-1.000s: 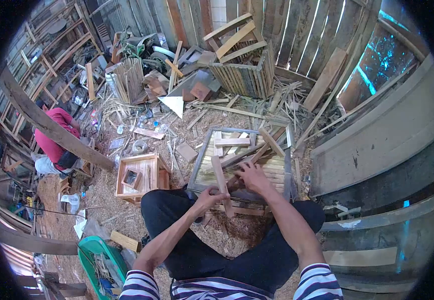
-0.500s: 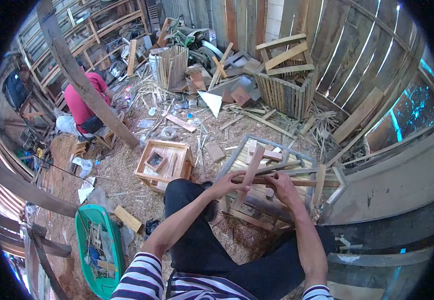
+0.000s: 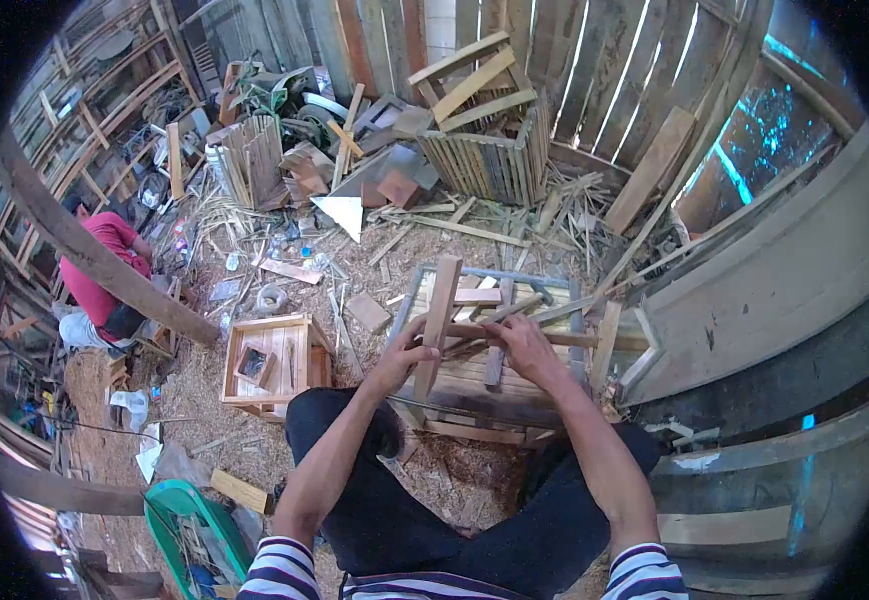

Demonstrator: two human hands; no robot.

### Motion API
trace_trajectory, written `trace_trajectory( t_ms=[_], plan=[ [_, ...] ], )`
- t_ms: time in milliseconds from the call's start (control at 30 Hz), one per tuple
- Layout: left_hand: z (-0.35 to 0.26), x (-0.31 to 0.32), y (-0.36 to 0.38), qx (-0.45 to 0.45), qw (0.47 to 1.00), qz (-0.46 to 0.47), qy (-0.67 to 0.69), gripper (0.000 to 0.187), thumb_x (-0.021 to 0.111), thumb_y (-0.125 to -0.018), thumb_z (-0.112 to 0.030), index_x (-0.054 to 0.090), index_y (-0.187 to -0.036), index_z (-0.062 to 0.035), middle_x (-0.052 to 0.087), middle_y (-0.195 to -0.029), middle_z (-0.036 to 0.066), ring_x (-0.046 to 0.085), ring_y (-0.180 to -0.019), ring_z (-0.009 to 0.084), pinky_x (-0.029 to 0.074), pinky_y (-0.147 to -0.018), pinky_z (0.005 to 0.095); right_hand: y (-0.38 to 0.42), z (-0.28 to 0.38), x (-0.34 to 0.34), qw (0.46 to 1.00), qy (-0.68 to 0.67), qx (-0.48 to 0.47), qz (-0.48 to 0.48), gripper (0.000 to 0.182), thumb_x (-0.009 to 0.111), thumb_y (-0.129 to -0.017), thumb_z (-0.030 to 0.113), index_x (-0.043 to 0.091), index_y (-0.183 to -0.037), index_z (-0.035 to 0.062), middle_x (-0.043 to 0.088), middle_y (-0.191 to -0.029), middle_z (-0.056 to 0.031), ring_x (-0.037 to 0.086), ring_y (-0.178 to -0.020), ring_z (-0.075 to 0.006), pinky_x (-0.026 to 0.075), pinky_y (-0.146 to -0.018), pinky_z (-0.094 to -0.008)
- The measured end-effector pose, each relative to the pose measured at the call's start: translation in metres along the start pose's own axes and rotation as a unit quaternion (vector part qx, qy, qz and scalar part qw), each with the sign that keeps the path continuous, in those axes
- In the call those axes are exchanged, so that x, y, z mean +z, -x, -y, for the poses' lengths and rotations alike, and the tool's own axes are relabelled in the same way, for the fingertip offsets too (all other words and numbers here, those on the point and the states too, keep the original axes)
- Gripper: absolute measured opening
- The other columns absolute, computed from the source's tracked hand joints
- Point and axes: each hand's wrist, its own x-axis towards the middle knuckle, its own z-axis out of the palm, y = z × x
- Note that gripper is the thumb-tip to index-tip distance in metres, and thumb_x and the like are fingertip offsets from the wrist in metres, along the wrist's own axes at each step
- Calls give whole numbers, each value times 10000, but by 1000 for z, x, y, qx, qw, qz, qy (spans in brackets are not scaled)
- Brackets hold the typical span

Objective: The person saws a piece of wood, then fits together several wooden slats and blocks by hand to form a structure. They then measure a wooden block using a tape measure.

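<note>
My left hand grips a light wooden piece that stands nearly upright in view. Its fingers also lie by one end of a brown wooden strip, which runs to the right. On that strip, close to the first piece, rests my right hand, thumb and fingers pressed round it. Under both hands is a low slatted work surface with a grey edge. Loose short pieces lie on it, among them a pale block and a darker upright block.
A wooden box with a small frame on top stands left of my knees. A green tub with scraps is at lower left. A person in a red top sits at far left, behind a slanted post. Slatted crates stand behind.
The view has swung to the right, so the box, tub and person appear farther left. The piece in my left hand has turned more upright. Both hands keep their holds.
</note>
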Motion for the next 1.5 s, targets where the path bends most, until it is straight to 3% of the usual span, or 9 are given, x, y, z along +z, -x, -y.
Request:
trace_trajectory(
  t_ms=[100, 267, 367, 467, 667, 833, 900, 1200, 1500],
  plan=[
    [5, 3, -6, 46, 997, -32, -51, 723, 667, -776, -146, 316, -1398, -40, 450, -1273, 88, 484, -1092, 191, 377, -943, 312, -8, 6, -15, 1000, -1, 26, -14, 399, 566, -832, 57, 562, -1221, 146, 551, -970, -136, 520, -967, -333, 405, -836, -435],
    [6, 5, -14, 65, 997, -41, 6, 754, 681, -794, -145, 278, -1429, -105, 412, -1323, 112, 469, -1139, 211, 377, -964, 343, -9, -3, -8, 998, -20, 60, -14, 407, 536, -800, -30, 576, -1181, 106, 563, -1022, -171, 517, -1021, -343, 401, -891, -431],
    [-2, 13, -12, 100, 992, -80, 16, 834, 670, -798, -109, 157, -1455, -80, 426, -1315, 155, 481, -1144, 229, 390, -965, 356, -8, -5, -5, 998, -42, 43, -33, 462, 532, -738, -81, 583, -1169, 78, 560, -1026, -185, 514, -1043, -344, 397, -889, -431],
    [6, 7, -11, 61, 993, -99, 35, 858, 683, -808, -112, 120, -1451, -35, 454, -1303, 170, 518, -1109, 224, 417, -938, 338, -6, -8, -5, 998, -30, 44, -28, 467, 519, -727, -76, 589, -1165, 72, 560, -1026, -183, 511, -1048, -342, 396, -887, -429],
    [38, 13, -10, 83, 990, -105, 45, 884, 720, -809, -143, 118, -1431, 38, 525, -1216, 172, 551, -1073, 207, 441, -908, 308, -6, -10, -6, 995, -32, 90, -18, 487, 457, -769, -46, 578, -1222, 85, 560, -1064, -182, 485, -1038, -329, 341, -917, -428],
    [27, 17, -7, 61, 993, -90, 49, 761, 661, -835, -103, 198, -1427, 17, 505, -1275, 161, 484, -1172, 192, 382, -966, 298, -2, -14, 1, 997, -33, 68, -24, 520, 451, -773, -57, 547, -1261, 94, 558, -1068, -205, 483, -1054, -346, 343, -922, -436],
    [32, 18, -8, 97, 989, -104, 44, 756, 663, -834, -125, 208, -1420, 25, 525, -1249, 155, 509, -1137, 194, 391, -956, 300, -1, -12, 2, 997, -40, 66, -19, 523, 450, -774, -62, 542, -1265, 94, 556, -1073, -209, 481, -1063, -351, 344, -930, -443],
    [30, 12, -11, 97, 986, -125, 48, 671, 678, -819, -98, 313, -1361, 57, 530, -1198, 133, 570, -1024, 178, 463, -861, 280, 0, -11, 7, 996, -50, 76, 19, 482, 484, -794, -45, 542, -1254, 87, 547, -1113, -187, 471, -1104, -359, 349, -958, -453],
    [34, 12, -10, 109, 979, -171, 3, 627, 694, -787, -100, 374, -1304, 50, 543, -1138, 107, 574, -983, 172, 466, -853, 280, 1, -8, 9, 995, -68, 74, 18, 477, 509, -787, -31, 536, -1250, 81, 543, -1112, -177, 469, -1114, -354, 339, -980, -444]
  ],
)
